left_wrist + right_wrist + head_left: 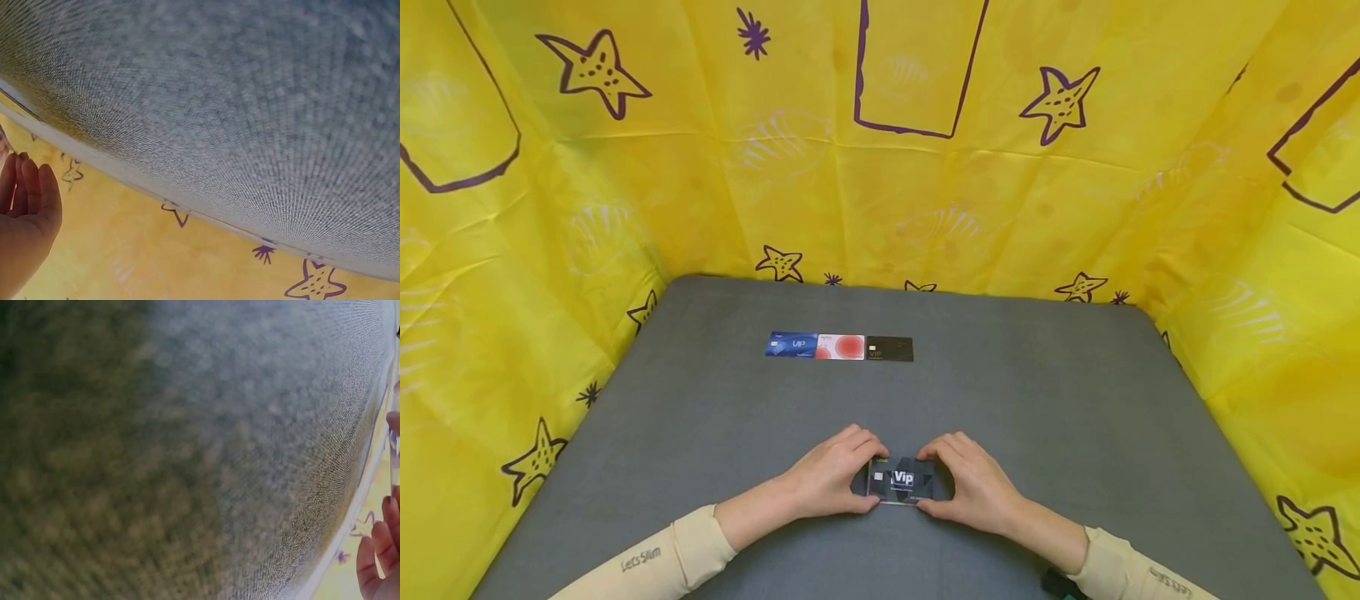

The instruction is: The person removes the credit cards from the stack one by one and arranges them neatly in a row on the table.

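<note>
My left hand [831, 479] and right hand [973, 483] both have curled fingers pinching the short ends of a dark card [901, 481] between them. The card sits near the front edge of the desk [1075, 417], centred between both hands.

Grey table [1037, 400]; yellow backdrop [700, 167], purple stars.

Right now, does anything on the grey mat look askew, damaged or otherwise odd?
Nothing stands out. Three cards lie flat in a tidy row at the far side of the grey mat: blue card, red-and-white card, black card. Nearer, the left hand and right hand hold a dark Vip card by its ends. No damage shows.
</note>
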`<state>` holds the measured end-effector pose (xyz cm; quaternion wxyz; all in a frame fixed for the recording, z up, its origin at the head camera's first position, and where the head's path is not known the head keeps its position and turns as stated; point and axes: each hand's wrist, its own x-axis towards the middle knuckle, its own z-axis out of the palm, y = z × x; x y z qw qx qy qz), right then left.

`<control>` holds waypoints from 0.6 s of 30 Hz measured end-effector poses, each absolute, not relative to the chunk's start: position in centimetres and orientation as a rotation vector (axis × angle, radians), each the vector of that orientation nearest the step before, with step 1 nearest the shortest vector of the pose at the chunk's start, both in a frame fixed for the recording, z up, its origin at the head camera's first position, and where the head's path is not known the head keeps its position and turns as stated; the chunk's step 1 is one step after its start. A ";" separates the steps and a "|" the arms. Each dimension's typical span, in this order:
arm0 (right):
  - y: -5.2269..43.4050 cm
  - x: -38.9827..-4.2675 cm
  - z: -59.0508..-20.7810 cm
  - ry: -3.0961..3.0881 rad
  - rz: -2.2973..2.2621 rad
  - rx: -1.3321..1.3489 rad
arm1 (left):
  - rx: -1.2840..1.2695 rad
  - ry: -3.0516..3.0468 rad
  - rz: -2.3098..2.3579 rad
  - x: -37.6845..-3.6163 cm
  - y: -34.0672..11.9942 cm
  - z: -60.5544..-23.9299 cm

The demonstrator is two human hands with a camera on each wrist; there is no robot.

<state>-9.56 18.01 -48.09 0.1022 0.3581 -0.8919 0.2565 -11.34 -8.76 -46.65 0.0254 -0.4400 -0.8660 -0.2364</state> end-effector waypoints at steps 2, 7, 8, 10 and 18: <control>18.0 -9.6 -48.1 -2.619 0.756 1.062 | -1.361 -2.666 -0.734 -11.3 -8.8 -46.6; 18.1 -9.8 -48.0 -2.586 0.750 1.077 | -1.362 -2.642 -0.760 -11.4 -8.8 -46.6; 18.1 -9.8 -48.0 -2.584 0.747 1.079 | -1.363 -2.637 -0.764 -11.4 -8.8 -46.6; 18.1 -9.8 -47.9 -2.582 0.742 1.080 | -1.366 -2.629 -0.771 -11.5 -8.8 -46.6; 18.2 -9.9 -47.6 -2.610 0.778 1.068 | -1.375 -2.626 -0.787 -11.7 -8.8 -46.4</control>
